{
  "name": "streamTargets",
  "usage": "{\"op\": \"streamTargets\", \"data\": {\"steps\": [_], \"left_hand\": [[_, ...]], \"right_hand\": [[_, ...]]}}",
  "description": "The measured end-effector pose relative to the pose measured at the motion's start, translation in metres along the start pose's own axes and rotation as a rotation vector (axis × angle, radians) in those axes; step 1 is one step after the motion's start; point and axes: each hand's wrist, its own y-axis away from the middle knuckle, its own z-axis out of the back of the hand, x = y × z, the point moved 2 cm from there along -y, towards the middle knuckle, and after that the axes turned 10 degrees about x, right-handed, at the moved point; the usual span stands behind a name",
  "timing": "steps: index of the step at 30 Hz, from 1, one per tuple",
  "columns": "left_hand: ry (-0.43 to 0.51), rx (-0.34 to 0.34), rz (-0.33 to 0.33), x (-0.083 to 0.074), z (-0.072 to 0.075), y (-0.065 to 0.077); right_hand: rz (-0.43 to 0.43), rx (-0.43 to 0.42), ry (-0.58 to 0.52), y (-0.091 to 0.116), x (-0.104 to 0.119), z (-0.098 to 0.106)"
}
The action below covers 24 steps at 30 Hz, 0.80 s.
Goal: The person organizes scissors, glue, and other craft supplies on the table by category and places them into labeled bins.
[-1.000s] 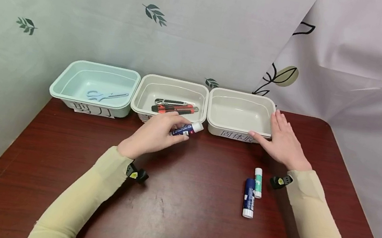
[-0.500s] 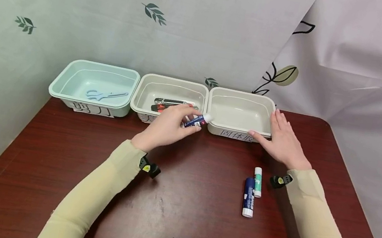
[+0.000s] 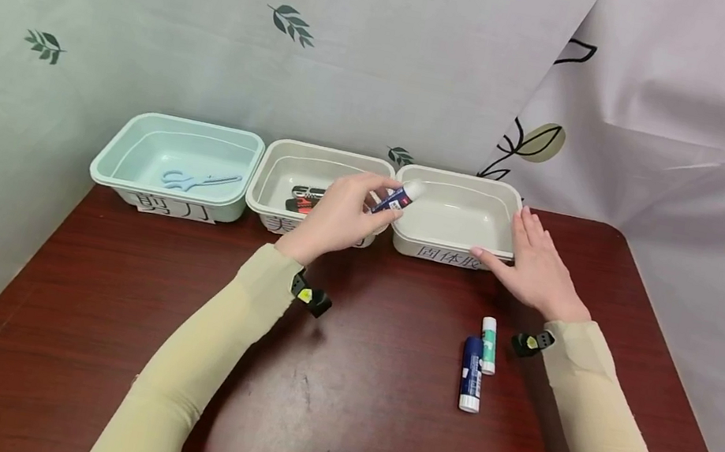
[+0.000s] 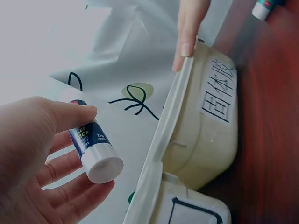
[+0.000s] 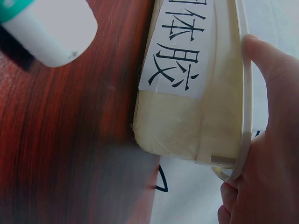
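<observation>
In the head view my left hand pinches a blue glue stick with a white cap, above where the middle and right bins meet. The left wrist view shows the thumb on the glue stick, its white end facing the camera. My right hand rests on the right corner of the cream bin; its fingers lie straight along the side and the thumb touches the front rim. Nearer the front, a larger blue glue stick and a green-and-white glue stick lie side by side on the table.
A cream middle bin holds utility knives, partly hidden by my left hand. On the left, a light blue bin contains blue scissors. All bins bear handwritten labels and stand in a row before a leaf-patterned cloth.
My left hand has moved right and away from me with the glue stick, from in front of the middle bin to the right bin's left rim. The right hand stays put.
</observation>
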Motion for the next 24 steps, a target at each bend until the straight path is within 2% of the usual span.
{"op": "streamTargets", "data": {"steps": [6, 13, 19, 24], "left_hand": [[0.054, -0.029, 0.058, -0.002, -0.003, -0.019], [0.194, -0.099, 0.154, -0.001, -0.012, -0.035], [0.27, -0.169, 0.207, 0.001, -0.021, -0.043], [0.342, -0.188, 0.264, 0.002, -0.025, -0.047]], "right_hand": [[-0.001, 0.001, -0.007, 0.0, 0.0, 0.0], [-0.002, 0.004, -0.009, 0.0, 0.0, -0.001], [-0.001, 0.001, 0.0, -0.001, 0.0, -0.002], [0.0, -0.005, 0.003, -0.001, -0.001, -0.001]]}}
